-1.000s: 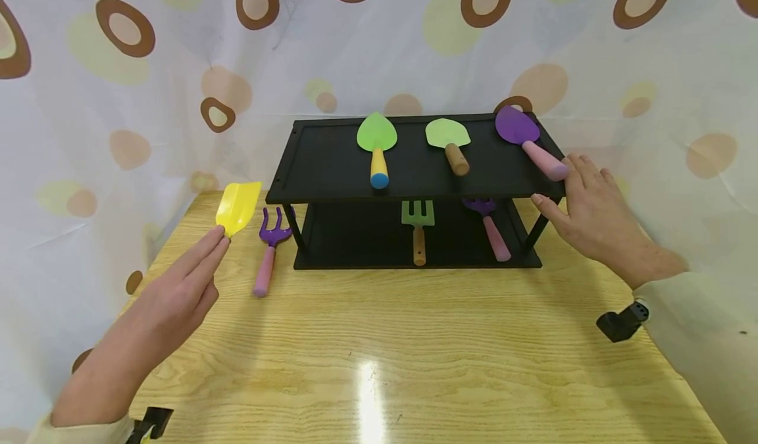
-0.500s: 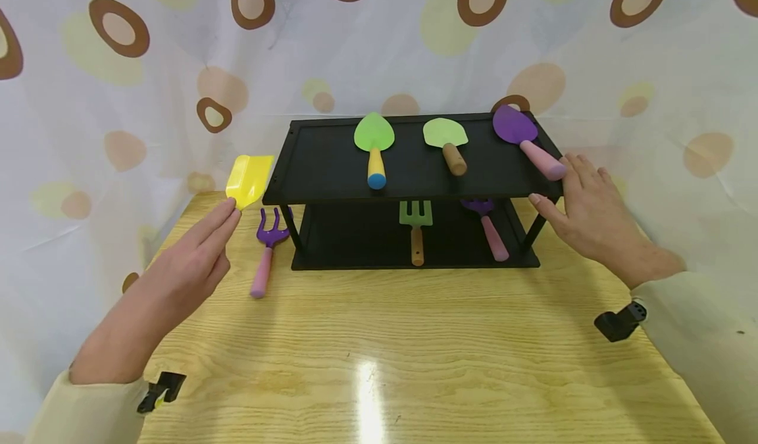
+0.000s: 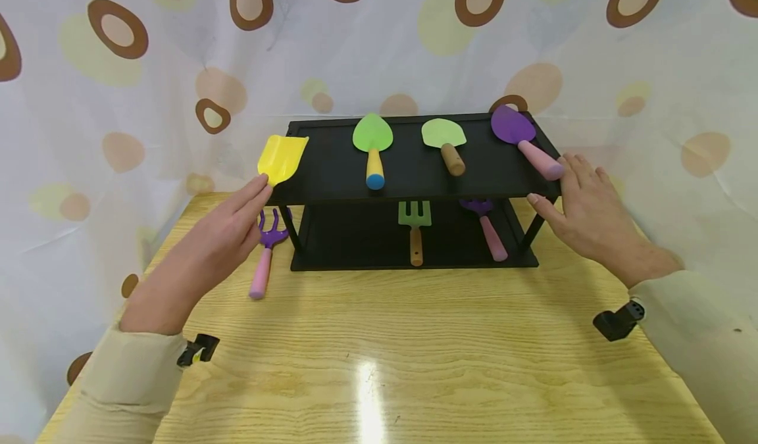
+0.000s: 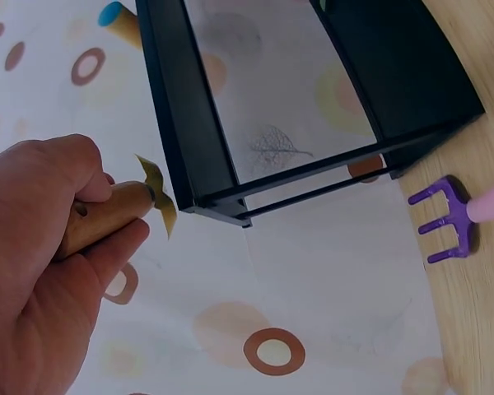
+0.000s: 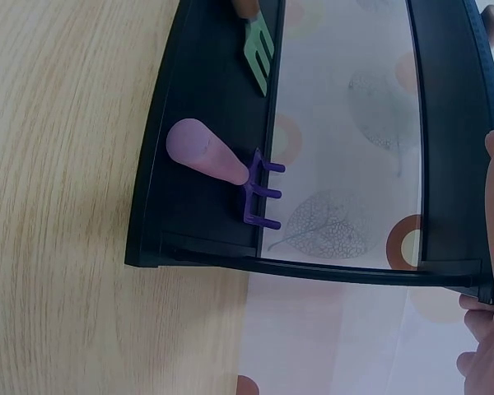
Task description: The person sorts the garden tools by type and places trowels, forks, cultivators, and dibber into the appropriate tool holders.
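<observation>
My left hand (image 3: 222,233) grips a yellow toy shovel (image 3: 283,158) by its wooden handle (image 4: 107,218). The shovel's blade overlaps the left end of the black two-tier rack (image 3: 331,181) in the head view. At the rack's upper right corner is my right hand (image 3: 595,214), its thumb at the front edge and its fingers over the side. A purple trowel with a pink handle (image 3: 540,160) lies close by my right fingers. Left of it on the top tier are a pale green spade (image 3: 444,133) and a green trowel with a yellow handle (image 3: 373,135).
On the lower tier lie a green fork (image 3: 416,233) and a purple rake with a pink handle (image 3: 493,239). Another purple rake (image 3: 262,273) lies on the wooden table (image 3: 414,339), left of the rack. A patterned curtain (image 3: 367,56) hangs behind.
My left hand has moved up and to the right, bringing the yellow shovel from beside the rack to its upper left end. My right hand stays at the rack's corner.
</observation>
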Available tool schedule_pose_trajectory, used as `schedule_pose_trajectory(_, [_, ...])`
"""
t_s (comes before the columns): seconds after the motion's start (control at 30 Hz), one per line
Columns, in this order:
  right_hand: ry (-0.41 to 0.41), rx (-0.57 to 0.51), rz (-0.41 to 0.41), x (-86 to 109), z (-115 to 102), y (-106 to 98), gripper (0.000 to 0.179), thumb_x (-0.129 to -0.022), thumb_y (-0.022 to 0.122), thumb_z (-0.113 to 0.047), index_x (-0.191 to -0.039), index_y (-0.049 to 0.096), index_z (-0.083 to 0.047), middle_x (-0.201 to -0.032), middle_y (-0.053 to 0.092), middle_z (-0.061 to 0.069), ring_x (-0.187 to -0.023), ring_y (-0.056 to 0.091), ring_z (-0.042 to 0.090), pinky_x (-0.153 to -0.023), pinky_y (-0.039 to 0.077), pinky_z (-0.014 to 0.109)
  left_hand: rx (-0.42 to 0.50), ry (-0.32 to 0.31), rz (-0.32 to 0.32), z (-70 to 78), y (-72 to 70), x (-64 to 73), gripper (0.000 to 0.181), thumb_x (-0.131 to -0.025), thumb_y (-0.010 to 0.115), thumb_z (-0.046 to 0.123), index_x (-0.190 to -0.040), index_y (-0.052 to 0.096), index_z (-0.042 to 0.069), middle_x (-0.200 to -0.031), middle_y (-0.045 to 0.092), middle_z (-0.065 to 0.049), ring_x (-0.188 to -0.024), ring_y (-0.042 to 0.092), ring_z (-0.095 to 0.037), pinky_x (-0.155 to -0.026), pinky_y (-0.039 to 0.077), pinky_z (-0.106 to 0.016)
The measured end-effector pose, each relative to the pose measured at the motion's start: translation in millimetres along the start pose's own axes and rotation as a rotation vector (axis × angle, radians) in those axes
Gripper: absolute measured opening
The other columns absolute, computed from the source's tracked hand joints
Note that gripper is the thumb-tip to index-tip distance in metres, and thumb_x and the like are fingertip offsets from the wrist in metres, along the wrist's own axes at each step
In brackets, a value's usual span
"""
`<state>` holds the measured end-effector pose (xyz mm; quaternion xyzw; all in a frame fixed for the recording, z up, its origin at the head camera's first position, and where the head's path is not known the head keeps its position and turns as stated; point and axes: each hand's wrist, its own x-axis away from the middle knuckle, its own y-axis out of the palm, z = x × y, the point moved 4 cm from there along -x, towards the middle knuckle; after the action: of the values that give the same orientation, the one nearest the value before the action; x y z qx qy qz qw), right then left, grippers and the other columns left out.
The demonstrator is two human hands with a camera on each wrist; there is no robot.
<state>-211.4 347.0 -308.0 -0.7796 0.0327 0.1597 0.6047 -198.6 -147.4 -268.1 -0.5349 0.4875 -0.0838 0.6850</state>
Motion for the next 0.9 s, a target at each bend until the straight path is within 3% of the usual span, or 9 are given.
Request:
schedule_pose_trajectory(0.3, [-0.002, -0.001, 0.001, 0.7, -1, -1, 0.084, -0.103, 0.038, -0.050, -0.152, 0.013, 0.014, -0.159, 0.015, 0.036, -0.150, 0.009, 0.048, -0.121, 0.005, 0.066, 0.027, -0.043, -0.062, -5.1, 14.7, -25.3, 0.045, -0.089, 0.057, -0.013, -0.133, 0.053, -0.015, -0.142, 0.052, -0.030, -0.129, 0.055, -0.040, -0.098, 0.052, -0.048])
schedule_pose_trajectory(0.57, [-0.007, 0.004, 0.010, -0.1, -1, -1, 0.084, -0.103, 0.039, -0.050, -0.152, 0.014, 0.014, -0.158, 0.016, 0.036, -0.150, 0.011, 0.049, -0.121, 0.006, 0.066, 0.058, -0.204, -0.267, -14.1, 27.3, -44.5, 0.047, -0.096, 0.050, -0.004, -0.142, 0.043, -0.013, -0.152, 0.041, -0.028, -0.140, 0.043, -0.041, -0.110, 0.043, -0.050])
schedule_pose_trajectory(0.9, [-0.005, 0.014, 0.019, 0.0, 0, 0, 0.085, -0.103, 0.039, -0.050, -0.151, 0.016, 0.016, -0.158, 0.016, 0.036, -0.150, 0.011, 0.049, -0.121, 0.006, 0.065, 0.088, -0.365, -0.448, -24.4, 41.6, -64.9, 0.052, -0.100, 0.045, 0.003, -0.150, 0.034, -0.008, -0.159, 0.030, -0.025, -0.147, 0.031, -0.040, -0.117, 0.033, -0.050])
